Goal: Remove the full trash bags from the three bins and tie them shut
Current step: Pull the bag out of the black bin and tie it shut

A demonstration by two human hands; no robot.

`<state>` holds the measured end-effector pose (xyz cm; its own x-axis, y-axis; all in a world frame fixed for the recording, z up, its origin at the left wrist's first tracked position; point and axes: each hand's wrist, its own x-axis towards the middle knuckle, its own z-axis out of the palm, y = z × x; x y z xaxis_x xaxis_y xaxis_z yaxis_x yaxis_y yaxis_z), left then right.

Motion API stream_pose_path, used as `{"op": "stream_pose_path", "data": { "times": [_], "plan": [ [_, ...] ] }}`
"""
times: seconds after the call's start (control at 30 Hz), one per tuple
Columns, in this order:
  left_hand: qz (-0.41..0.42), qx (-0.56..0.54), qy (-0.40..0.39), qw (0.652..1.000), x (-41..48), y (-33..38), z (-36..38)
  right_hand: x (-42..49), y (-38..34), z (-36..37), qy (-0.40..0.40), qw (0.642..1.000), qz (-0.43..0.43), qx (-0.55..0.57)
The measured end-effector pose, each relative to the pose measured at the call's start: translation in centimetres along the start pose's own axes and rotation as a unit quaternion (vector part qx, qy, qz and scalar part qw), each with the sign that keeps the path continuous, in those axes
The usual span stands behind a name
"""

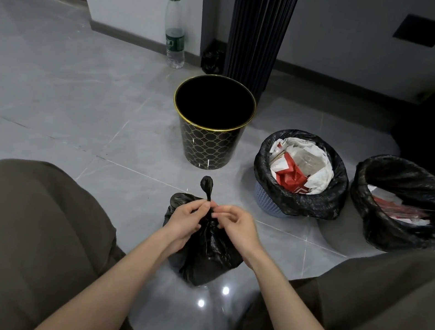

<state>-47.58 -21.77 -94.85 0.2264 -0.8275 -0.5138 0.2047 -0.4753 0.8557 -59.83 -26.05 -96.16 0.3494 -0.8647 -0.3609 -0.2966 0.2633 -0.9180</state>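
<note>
From the head camera I see my left hand (pixel 188 219) and right hand (pixel 233 225) meeting over the neck of a small black trash bag (pixel 204 258) that sits on the grey tiled floor (pixel 62 96) between my knees; both hands are closed in a pinch on the gathered plastic at the bag's throat, and one twisted tail (pixel 206 186) sticks up above my fingers, so I judge I am partway through the knot and keep the bag grounded so its weight holds the neck taut. The black bin with the gold rim (pixel 210 134) stands straight beyond the bag, unlined and dark inside, which suggests this bag came out of it. To its right, the lattice-sided bin (pixel 269 201) holds a black liner (pixel 295 200) folded over its rim, packed with white and red wrappers. Further right, near the floor's right edge, the third bin's liner (pixel 403 224) also remains in place with red scraps inside. A clear bottle (pixel 175 32) stands by the far wall, well apart.
</note>
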Motion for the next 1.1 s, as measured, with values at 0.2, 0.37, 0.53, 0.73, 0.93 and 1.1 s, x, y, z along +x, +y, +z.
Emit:
{"op": "stream_pose_path", "data": {
  "times": [0.2,0.37,0.53,0.73,0.93,1.1],
  "plan": [
    [0.013,0.036,-0.019,0.999,0.4,-0.1,-0.3,0.1,0.3,0.2,0.026,0.99,-0.061,-0.125],
    [0.011,0.055,-0.015,0.998,0.8,0.3,-0.5,-0.2,0.2,0.4,0.04,0.996,-0.035,-0.067],
    [0.066,0.29,0.026,0.954,1.3,0.5,-1.0,0.0,0.0,0.2,0.062,0.989,0.066,0.114],
    [0.188,0.492,0.063,0.848,0.3,0.0,-2.3,0.3,-0.3,-0.4,0.088,0.962,0.096,0.239],
    [0.171,0.562,0.029,0.809,-0.3,0.0,-1.9,0.0,-0.5,-0.4,0.057,0.971,0.079,0.217],
    [0.16,0.601,0.039,0.782,-0.3,-1.0,-1.0,-0.1,-0.5,-0.4,0.045,0.978,0.065,0.193]
  ]
}}
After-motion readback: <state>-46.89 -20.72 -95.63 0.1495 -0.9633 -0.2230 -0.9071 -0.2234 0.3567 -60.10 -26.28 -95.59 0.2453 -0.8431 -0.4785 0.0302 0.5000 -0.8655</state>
